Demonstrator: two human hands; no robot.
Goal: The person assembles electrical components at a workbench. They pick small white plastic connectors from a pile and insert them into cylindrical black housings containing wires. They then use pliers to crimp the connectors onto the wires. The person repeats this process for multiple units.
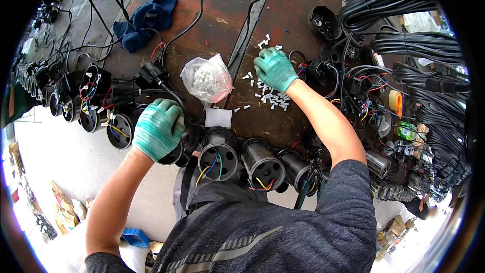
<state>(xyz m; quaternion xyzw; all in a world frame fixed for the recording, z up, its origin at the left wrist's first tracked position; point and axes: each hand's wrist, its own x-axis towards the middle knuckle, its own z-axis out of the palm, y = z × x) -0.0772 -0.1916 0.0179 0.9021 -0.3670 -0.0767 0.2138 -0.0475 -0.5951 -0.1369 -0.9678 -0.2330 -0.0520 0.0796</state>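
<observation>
Head: R hand (275, 69) on white connectors (272, 98), bench mid.

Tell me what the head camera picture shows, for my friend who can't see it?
A person's green-gloved right hand reaches into scattered small white connectors on a brown workbench, while the left hand rests on a black cylindrical housing. More wired housings line the edge.

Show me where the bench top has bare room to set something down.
Bare brown top lies between the blue cloth and the metal strip, above the clear bag of white pieces. A second patch sits past the right hand, toward the black housing. Crowded: the near edge, lined with black cylinders under the left hand, and the right side's cable coils.
</observation>
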